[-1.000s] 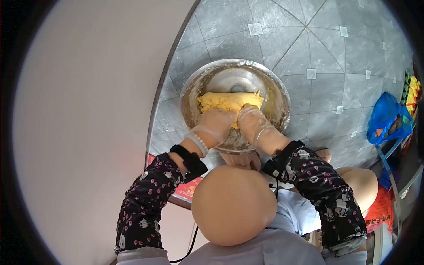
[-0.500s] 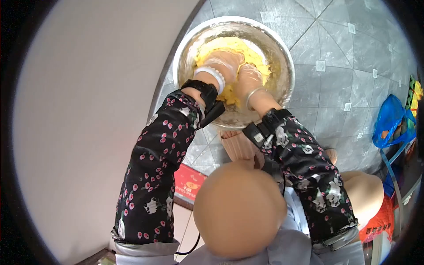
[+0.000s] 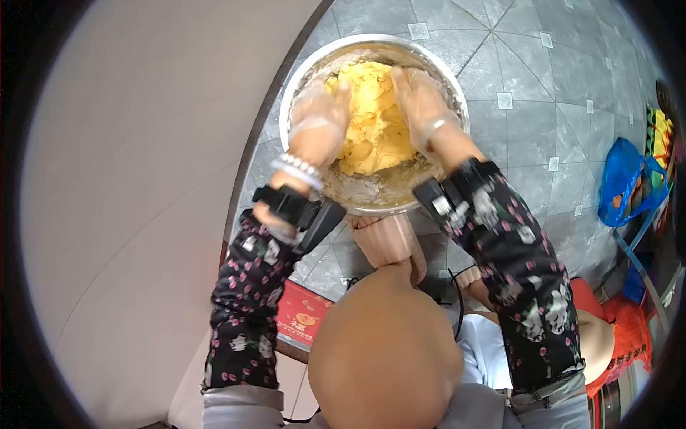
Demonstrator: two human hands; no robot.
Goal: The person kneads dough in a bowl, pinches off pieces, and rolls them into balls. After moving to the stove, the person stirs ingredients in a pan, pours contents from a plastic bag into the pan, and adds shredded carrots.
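Observation:
A mass of yellow dough [image 3: 373, 125] lies in a wide metal bowl [image 3: 357, 191] on the floor, its surface lumpy and cracked. My left hand [image 3: 319, 118], in a clear thin glove, is at the dough's left side, fingers apart though smeared by motion. On the opposite side, my right hand [image 3: 423, 104], also gloved, has its fingers stretched out along the dough's edge. Neither hand is wrapped round the dough. Whitish residue coats the bowl's inner wall.
A pale panel [image 3: 143, 143] rises at the left, close to the bowl. My slippered foot [image 3: 386, 239] is just below the bowl. A blue plastic bag [image 3: 622, 182] sits at the right on grey floor tiles [image 3: 529, 143]. A red mat [image 3: 304, 314] lies lower left.
Both hands were pressed together into the dough and have drawn apart to its two sides. More of the dough shows now, as one larger lump in the middle.

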